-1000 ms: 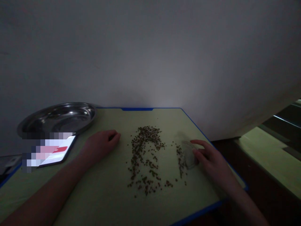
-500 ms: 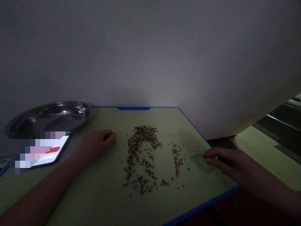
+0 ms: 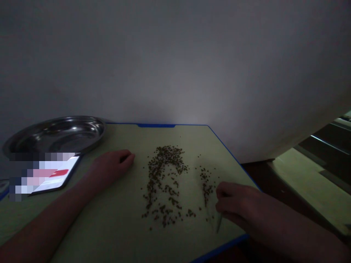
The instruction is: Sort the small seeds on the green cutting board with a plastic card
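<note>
Small dark brown grains (image 3: pixel 166 157), which look like peppercorns or seeds, lie scattered over a pale folding table (image 3: pixel 109 226) with a blue edge. Their main patch is arched, and a smaller strip lies to its right. My left hand (image 3: pixel 113 164) rests on the table left of the grains, its fingers curled in and nothing visible in them. Just right of the smaller strip, my right hand (image 3: pixel 236 201) pinches a thin, clear, flat piece (image 3: pixel 219 223). That piece is tilted nearly edge-on, low at the table, and partly hidden by the fingers.
A shiny metal basin (image 3: pixel 93 137) stands at the back left. In front of it lies a phone or tablet (image 3: pixel 64 179) with a lit screen, partly blurred out. A pale wall (image 3: pixel 175 73) rises behind the table. Past its right edge is a dark gap beside a light surface (image 3: pixel 298 171).
My right hand has moved left and toward me with the clear piece, which has turned from broad side to nearly edge-on. My left hand stays in place.
</note>
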Motion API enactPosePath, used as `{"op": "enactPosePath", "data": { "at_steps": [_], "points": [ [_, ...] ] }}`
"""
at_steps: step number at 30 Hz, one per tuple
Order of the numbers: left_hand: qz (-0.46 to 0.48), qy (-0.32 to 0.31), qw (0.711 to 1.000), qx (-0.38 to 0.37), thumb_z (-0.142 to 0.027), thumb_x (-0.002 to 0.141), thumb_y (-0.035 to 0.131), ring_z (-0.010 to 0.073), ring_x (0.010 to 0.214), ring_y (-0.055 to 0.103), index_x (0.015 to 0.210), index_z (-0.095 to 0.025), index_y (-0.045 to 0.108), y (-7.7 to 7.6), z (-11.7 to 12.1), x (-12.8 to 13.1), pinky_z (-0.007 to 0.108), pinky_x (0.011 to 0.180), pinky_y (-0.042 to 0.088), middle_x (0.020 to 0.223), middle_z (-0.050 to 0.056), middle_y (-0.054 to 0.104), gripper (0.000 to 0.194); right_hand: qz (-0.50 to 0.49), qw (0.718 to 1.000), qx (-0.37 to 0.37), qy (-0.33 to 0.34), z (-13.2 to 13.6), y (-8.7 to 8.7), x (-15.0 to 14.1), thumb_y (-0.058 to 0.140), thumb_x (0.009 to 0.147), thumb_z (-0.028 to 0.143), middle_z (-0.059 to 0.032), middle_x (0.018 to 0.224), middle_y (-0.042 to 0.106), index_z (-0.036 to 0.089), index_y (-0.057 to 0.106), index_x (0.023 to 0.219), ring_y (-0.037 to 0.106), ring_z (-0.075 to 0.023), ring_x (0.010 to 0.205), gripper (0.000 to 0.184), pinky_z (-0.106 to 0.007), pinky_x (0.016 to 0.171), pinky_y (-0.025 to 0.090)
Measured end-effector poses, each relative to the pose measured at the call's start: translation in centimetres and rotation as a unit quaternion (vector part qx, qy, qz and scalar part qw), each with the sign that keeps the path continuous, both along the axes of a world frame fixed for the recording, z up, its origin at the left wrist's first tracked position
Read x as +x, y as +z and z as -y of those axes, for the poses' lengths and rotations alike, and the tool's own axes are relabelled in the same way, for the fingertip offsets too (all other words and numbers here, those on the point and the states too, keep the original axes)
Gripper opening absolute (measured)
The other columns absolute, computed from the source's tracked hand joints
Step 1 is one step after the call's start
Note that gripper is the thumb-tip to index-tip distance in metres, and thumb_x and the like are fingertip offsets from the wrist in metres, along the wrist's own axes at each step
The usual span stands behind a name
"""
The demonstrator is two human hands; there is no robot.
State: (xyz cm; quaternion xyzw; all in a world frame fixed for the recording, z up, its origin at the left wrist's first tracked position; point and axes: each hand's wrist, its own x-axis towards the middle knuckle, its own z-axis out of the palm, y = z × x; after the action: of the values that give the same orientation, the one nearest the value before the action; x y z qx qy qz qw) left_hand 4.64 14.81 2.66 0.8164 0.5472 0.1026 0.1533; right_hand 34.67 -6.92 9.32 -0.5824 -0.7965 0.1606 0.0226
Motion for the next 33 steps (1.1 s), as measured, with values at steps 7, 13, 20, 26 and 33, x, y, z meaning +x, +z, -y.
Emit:
{"op": "enactPosePath", "data": {
  "at_steps": [7,13,20,26,33],
  "points": [
    [-0.019,-0.010,1.000,0.013,-0.045,0.085,0.032,0.0215,0.072,0.059,0.081,-0.019,0.063,0.2,0.2,0.1,0.032,0.063,0.037,0.081,0.007,0.066,0.041,-0.034,0.999,-0.023,0.012,-2.5,-0.7,2.0,0.058,0.088,0.017,-0.0008,0.098,0.059,0.024,0.067,0.087,0.059,-0.0137,0.088,0.012,-0.026,0.076,0.045],
    [-0.006,-0.008,1.000,0.022,-0.046,0.085,0.034,0.0213,0.072,0.060,0.081,-0.019,0.064,-0.1,0.1,0.0,0.031,0.062,0.037,0.080,0.006,0.067,0.041,-0.040,0.998,-0.027,0.026,-3.7,-0.9,2.1,0.062,0.086,0.018,-0.0004,0.103,0.058,0.025,0.067,0.090,0.058,-0.0143,0.093,0.010,-0.027,0.081,0.045],
    [-0.021,-0.008,1.000,0.022,-0.047,0.084,0.033,0.0229,0.074,0.061,0.084,-0.019,0.066,0.2,0.3,0.0,0.032,0.063,0.038,0.083,0.007,0.068,0.044,-0.045,0.997,-0.031,0.048,-5.3,-1.0,1.3,0.064,0.084,0.018,-0.0017,0.100,0.059,0.023,0.068,0.087,0.057,-0.0148,0.089,0.007,-0.027,0.079,0.044],
    [-0.029,-0.002,0.999,0.019,-0.046,0.084,0.032,0.0221,0.073,0.060,0.083,-0.019,0.066,0.1,0.2,0.0,0.031,0.061,0.037,0.081,0.008,0.068,0.043,-0.056,0.995,-0.013,0.085,-7.0,-0.7,-0.3,0.066,0.083,0.017,-0.0018,0.098,0.058,0.022,0.069,0.087,0.057,-0.0151,0.089,0.007,-0.027,0.079,0.044],
    [-0.033,-0.004,0.999,0.015,-0.047,0.085,0.032,0.0207,0.072,0.059,0.083,-0.020,0.064,0.1,0.2,0.1,0.030,0.061,0.036,0.080,0.006,0.067,0.042,-0.072,0.988,0.005,0.137,-9.5,-0.3,-2.1,0.067,0.084,0.023,-0.0025,0.097,0.059,0.021,0.070,0.090,0.057,-0.0149,0.088,0.008,-0.027,0.080,0.044]
  ]
}}
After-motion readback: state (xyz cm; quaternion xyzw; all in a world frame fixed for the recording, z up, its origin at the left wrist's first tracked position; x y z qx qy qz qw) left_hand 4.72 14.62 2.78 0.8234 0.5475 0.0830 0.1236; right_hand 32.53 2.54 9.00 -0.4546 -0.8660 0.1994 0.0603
